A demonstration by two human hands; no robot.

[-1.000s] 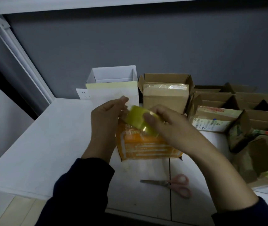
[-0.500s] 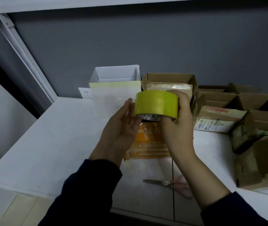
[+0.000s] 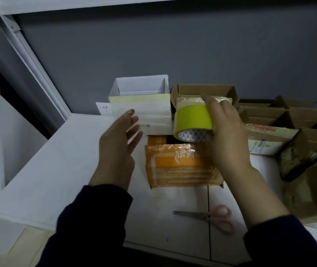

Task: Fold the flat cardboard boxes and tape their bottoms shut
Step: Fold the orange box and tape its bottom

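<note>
In the head view, an orange cardboard box [image 3: 180, 166] lies on the white table [image 3: 47, 160] with its printed face up and a glossy, wrinkled film across its far part. Every place below is given from this box.

Above the box's far right corner, the right hand [image 3: 229, 135] grips a roll of yellow tape [image 3: 192, 118]. Its fingers curl over the top of the roll, which is held off the box with its patterned core facing down and toward the camera.

To the left of the box, the left hand [image 3: 119, 147] hovers above the table. It holds nothing, and its fingers are loosely spread and point toward the far side. It does not touch the box.

On the table nearer the camera than the box lie pink-handled scissors [image 3: 207, 216], their blades pointing left.

Beyond the box, against the grey wall, stands an open white box [image 3: 140, 99]. Just right of it is an open brown box [image 3: 205, 89], partly hidden behind the roll and the right hand.

To the right of the orange box is a crowd of more brown cardboard boxes [image 3: 298, 120], some open and some tipped on their sides.

Beyond and left of the orange box, beside the white box, a wall socket [image 3: 103, 108] is visible.
</note>
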